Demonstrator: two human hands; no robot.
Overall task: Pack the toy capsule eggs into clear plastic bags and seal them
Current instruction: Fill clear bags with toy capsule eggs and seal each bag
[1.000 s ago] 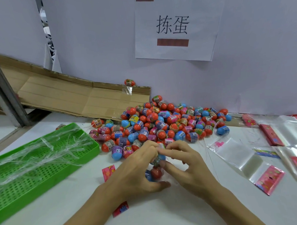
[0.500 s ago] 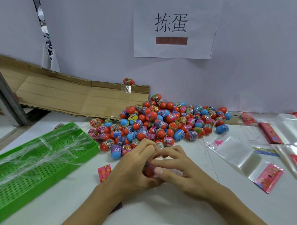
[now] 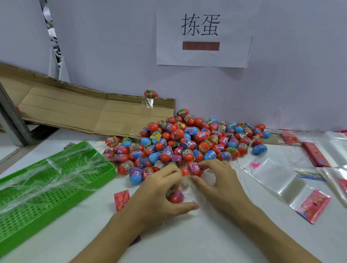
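Observation:
A heap of red, blue and pink toy capsule eggs (image 3: 200,138) lies against the back wall. In front of it my left hand (image 3: 159,192) holds a clear plastic bag (image 3: 187,183) with a red-pink egg (image 3: 176,196) inside, thumb below and fingers curled over the top. My right hand (image 3: 215,181) pinches a pink-and-red egg (image 3: 194,169) at the bag's mouth. Much of the bag is hidden by my fingers.
A green perforated tray (image 3: 20,211) with crumpled clear film sits at the left. Flattened cardboard (image 3: 85,112) leans on the wall, one egg (image 3: 150,93) on its edge. Empty clear bags with pink headers (image 3: 284,186) lie at the right. A pink card (image 3: 122,199) rests beside my left hand.
My right hand drew back from the closed clasp and now brings a pink-and-red egg from the heap's edge to the bag. My left hand kept hold of the bag.

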